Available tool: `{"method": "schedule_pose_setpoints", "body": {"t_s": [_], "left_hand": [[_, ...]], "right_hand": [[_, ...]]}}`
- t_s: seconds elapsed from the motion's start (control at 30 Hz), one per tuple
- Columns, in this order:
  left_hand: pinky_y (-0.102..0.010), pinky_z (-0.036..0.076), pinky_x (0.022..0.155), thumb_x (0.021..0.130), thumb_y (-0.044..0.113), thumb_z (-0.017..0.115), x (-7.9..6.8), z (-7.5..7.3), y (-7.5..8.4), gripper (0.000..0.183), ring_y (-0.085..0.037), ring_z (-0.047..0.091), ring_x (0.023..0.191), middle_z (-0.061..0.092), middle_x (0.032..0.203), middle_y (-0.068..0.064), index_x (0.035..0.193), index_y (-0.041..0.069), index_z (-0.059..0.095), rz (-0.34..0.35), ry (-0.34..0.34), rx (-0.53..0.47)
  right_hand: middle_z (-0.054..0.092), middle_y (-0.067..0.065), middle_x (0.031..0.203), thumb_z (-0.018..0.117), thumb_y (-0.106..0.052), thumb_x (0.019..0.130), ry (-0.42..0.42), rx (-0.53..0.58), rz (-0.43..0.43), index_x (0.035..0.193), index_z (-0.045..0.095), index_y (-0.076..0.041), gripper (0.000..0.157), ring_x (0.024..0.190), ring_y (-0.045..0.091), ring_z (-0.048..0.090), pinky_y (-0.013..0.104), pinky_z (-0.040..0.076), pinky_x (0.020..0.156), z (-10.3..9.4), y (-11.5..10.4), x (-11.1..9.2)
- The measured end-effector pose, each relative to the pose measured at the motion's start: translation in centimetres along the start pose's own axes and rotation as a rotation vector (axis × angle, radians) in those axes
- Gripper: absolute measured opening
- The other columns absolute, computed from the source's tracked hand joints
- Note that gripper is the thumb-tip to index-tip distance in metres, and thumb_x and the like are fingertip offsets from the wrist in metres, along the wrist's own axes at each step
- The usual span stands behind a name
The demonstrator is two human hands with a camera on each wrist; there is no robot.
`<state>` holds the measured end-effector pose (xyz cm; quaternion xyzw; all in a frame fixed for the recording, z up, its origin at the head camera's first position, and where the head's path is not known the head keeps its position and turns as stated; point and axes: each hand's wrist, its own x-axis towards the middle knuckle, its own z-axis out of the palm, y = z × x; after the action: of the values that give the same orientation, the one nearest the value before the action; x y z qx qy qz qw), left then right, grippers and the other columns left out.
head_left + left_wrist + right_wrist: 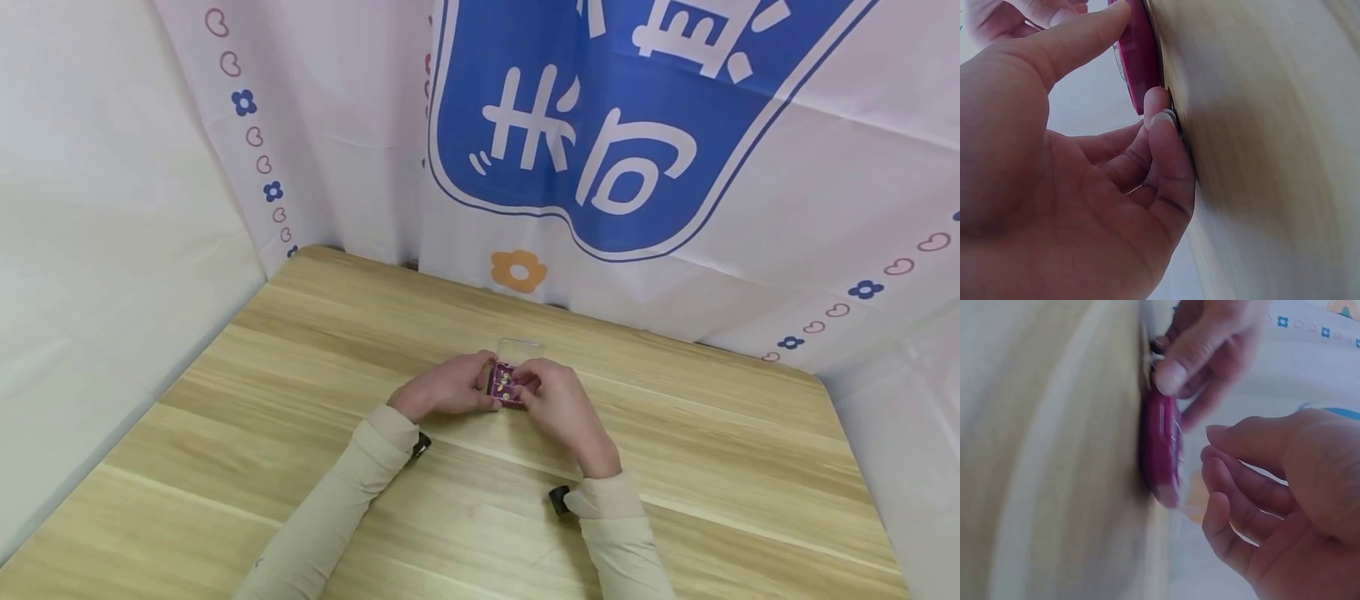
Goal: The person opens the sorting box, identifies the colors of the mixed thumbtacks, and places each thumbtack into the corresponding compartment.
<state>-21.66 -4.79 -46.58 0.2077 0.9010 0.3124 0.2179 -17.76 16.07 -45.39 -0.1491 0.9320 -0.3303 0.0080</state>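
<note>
A small magenta case point(504, 388) lies on the wooden table, its top showing small light-coloured and golden pieces too small to make out. Behind it a clear lid point(517, 343) stands raised. My left hand point(452, 385) holds the case at its left end, with the thumb on the near side, as the left wrist view shows. Over the right part of the case is my right hand point(562, 408), fingers bent and thumb close to the index fingertip. In the right wrist view those fingertips are just off the magenta case point(1161, 447); whether they pinch something tiny cannot be seen.
The wooden table point(247, 400) reaches out on all sides of the hands. A printed white curtain point(360, 183) hangs along its back edge, and pale sheets hang at the left and right. Dark wrist devices point(559, 501) sit at both cuffs.
</note>
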Motion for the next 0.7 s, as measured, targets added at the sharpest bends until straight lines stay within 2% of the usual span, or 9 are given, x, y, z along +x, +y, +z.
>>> {"method": "schedule_pose_setpoints", "body": {"t_s": [0.33, 0.53, 0.7], "left_hand": [[-0.034, 0.055, 0.083, 0.093, 0.035, 0.08, 0.0, 0.0, 0.1, 0.089, -0.018, 0.062, 0.088, 0.065, 0.103, -0.006, 0.162, 0.004, 0.034, -0.016, 0.0, -0.001], [-0.035, 0.055, 0.085, 0.094, 0.035, 0.079, -0.1, 0.0, 0.1, 0.089, -0.018, 0.062, 0.087, 0.066, 0.101, -0.005, 0.163, 0.003, 0.032, -0.025, -0.002, 0.0], [-0.036, 0.055, 0.086, 0.094, 0.035, 0.079, -0.1, 0.1, 0.1, 0.09, -0.018, 0.061, 0.087, 0.065, 0.1, -0.005, 0.163, 0.003, 0.032, -0.023, -0.001, -0.007]], "right_hand": [[0.076, 0.007, 0.098, 0.072, -0.011, 0.097, -0.11, -0.01, 0.1, 0.108, 0.076, -0.005, 0.014, 0.09, 0.018, 0.067, 0.039, 0.059, 0.086, -3.8, 2.2, -0.9], [0.073, 0.007, 0.095, 0.07, -0.009, 0.096, -0.229, -0.032, 0.136, 0.106, 0.074, -0.002, 0.013, 0.087, 0.018, 0.065, 0.036, 0.056, 0.081, -6.4, 3.7, -2.0], [0.072, 0.007, 0.094, 0.072, -0.01, 0.095, -0.25, -0.045, 0.159, 0.105, 0.073, -0.003, 0.012, 0.086, 0.017, 0.063, 0.033, 0.052, 0.079, -7.6, 4.6, -2.7]]}}
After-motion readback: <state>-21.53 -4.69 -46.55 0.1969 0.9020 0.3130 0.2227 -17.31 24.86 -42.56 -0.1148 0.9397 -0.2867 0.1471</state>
